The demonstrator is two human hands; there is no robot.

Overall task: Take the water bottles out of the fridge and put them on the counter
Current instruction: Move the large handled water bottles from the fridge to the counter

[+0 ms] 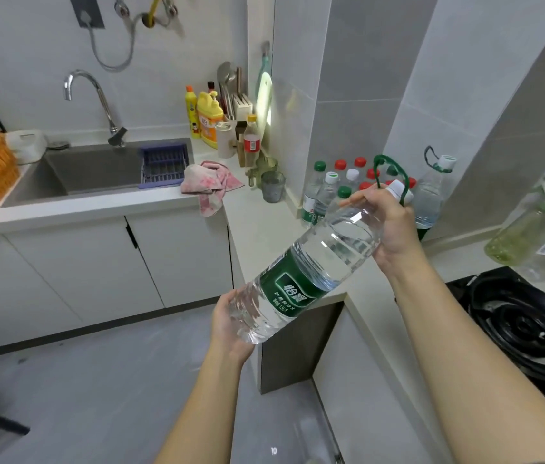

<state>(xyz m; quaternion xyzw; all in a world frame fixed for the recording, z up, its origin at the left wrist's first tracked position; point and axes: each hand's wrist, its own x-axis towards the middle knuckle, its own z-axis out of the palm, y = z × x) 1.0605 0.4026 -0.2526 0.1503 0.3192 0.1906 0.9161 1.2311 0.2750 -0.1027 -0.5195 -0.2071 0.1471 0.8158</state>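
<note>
While I watch through the head camera, I see a large water bottle [304, 272] held in mid-air at the centre of the frame, crossing the front edge of the counter [254, 226] from this angle. Its long axis runs on a diagonal: the base points to the lower left and the white cap [398, 188] to the upper right, so it lies tilted, nearer flat than upright. A green label wraps its middle, and a green carry loop [393, 164] arches above the cap.

My left hand [230, 324] cups the base from below, fingers curled round the bottom. My right hand [391, 226] grips the shoulder just under the cap, with the thumb lying along the upper side of the clear plastic.

Right of centre, behind the right hand, small water bottles [338, 182] with red, green and white caps stand upright in a cluster in the counter's corner. A second large bottle [431, 195] stands just beside them against the tiled wall. A pink cloth [210, 184] hangs over the counter edge beside the sink [97, 172] at middle left, and a black gas burner [525, 326] fills the right edge.
</note>
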